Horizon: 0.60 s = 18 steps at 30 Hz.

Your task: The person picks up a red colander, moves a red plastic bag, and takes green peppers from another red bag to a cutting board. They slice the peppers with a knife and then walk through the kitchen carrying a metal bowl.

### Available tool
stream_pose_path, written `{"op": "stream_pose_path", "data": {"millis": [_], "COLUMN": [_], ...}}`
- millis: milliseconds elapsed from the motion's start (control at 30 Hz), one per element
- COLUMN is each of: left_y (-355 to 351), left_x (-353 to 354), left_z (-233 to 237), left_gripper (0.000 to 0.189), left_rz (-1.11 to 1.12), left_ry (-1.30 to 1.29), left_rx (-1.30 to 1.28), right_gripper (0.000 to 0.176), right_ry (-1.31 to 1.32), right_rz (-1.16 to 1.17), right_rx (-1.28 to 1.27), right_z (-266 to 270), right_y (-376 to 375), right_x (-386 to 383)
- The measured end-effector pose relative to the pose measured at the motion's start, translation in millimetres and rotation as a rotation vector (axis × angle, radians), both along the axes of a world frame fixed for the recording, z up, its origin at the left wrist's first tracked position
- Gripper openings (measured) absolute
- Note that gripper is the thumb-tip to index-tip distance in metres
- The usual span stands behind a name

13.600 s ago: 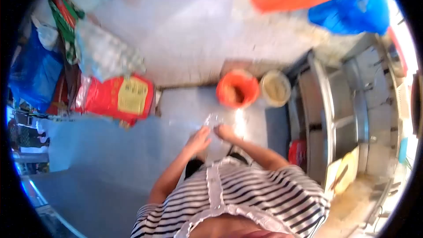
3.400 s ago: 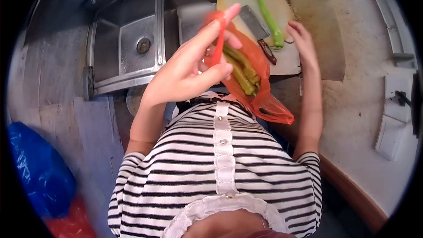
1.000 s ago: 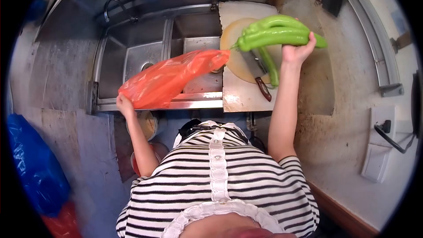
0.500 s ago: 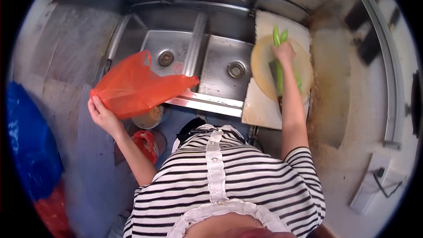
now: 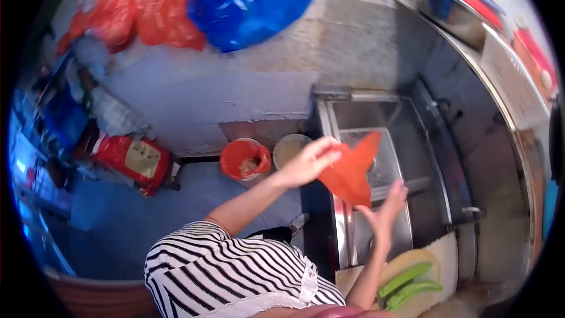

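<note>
A red-orange plastic bag (image 5: 351,171) hangs over the near edge of the sink, looking smaller and folded. My left hand (image 5: 313,162) pinches its left side. At the bag's lower corner is my right hand (image 5: 385,211), thumb and fingers spread apart, the thumb close to or touching the plastic. Long green vegetables (image 5: 406,282) lie on a round yellowish cutting board (image 5: 432,257), partly behind my right forearm. No knife can be seen on the visible part of the board.
Beyond the bag is a two-basin steel sink (image 5: 385,109) with a faucet (image 5: 474,213). A red-lined bucket (image 5: 244,159) and a pale bucket (image 5: 291,148) stand on the floor. Blue (image 5: 259,0) and red bags (image 5: 141,9) lie farther off, near a red sack (image 5: 132,162).
The view has turned left. My right hand has let go of the green vegetables and moved to the bag. The bag, spread wide before, is now gathered smaller, still in my left hand.
</note>
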<state>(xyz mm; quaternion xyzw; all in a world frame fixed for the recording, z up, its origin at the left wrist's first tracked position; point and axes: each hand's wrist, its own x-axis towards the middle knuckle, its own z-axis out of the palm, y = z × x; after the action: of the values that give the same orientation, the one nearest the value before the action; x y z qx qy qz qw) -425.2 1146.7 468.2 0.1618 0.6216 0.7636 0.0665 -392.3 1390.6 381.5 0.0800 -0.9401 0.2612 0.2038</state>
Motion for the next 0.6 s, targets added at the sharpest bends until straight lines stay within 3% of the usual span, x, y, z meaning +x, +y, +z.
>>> {"op": "stream_pose_path", "data": {"millis": [33, 100, 167, 200, 233, 333, 367, 433, 467, 500, 567, 600], "left_y": [-3.8, -17.4, -41.3, -58.5, -77.2, -127.9, -145.0, -183.3, -199.4, -222.1, -271.6, -289.0], "left_x": [13.0, 43.2, 70.2, 78.7, 86.5, 92.0, 92.4, 92.0, 95.1, 93.7, 101.8, 111.1], "left_z": [3.8, 22.6, 35.3, 28.2, 23.8, -18.0, -37.8, -69.3, -62.8, -72.7, -59.4, -31.3], "left_gripper": [0.017, 0.015, 0.015, 0.014, 0.013, 0.011, 0.011, 0.011, 0.015, 0.017, 0.021, 0.025], "left_rz": [-0.023, -0.119, -0.062, 0.111, 0.197, 0.538, 0.604, 0.725, 0.768, 0.705, 0.612, 0.583], "left_ry": [-0.014, -0.022, -0.009, 0.052, 0.009, -0.136, -0.204, -0.334, -0.451, -0.224, -0.214, -0.268], "left_rx": [0.009, 0.106, 0.089, 0.06, 0.122, 0.322, 0.248, 0.1, 0.118, 0.309, 0.218, 0.174], "right_gripper": [0.112, 0.099, 0.078, 0.068, 0.04, 0.032, 0.032, 0.026, 0.02, 0.015, 0.009, 0.017], "right_ry": [-0.093, -0.02, -0.018, -0.034, -0.388, -0.545, -0.702, -0.875, -0.932, -0.969, -0.929, -0.918], "right_rz": [0.063, 0.081, 0.175, 0.215, 0.369, 0.729, 0.729, 0.849, 0.977, 1.083, 1.158, 1.118], "right_rx": [0.082, -0.01, -0.506, -0.758, -1.349, -1.916, -2.089, -2.0, -1.729, -1.457, -1.099, -1.105], "right_z": [3.2, 0.8, -19.5, -24.2, -24.8, 16.3, 29.2, 33.7, 30.7, 29.0, 34.3, 39.0], "right_y": [-32.9, -78.1, -98.4, -110.0, -117.3, -174.1, -198.5, -246.5, -270.7, -295.9, -349.7, -377.0], "right_x": [-3.9, -7.9, -28.7, -35.9, -41.6, -36.4, -30.7, -24.5, -26.8, -27.9, -25.0, -24.0]}}
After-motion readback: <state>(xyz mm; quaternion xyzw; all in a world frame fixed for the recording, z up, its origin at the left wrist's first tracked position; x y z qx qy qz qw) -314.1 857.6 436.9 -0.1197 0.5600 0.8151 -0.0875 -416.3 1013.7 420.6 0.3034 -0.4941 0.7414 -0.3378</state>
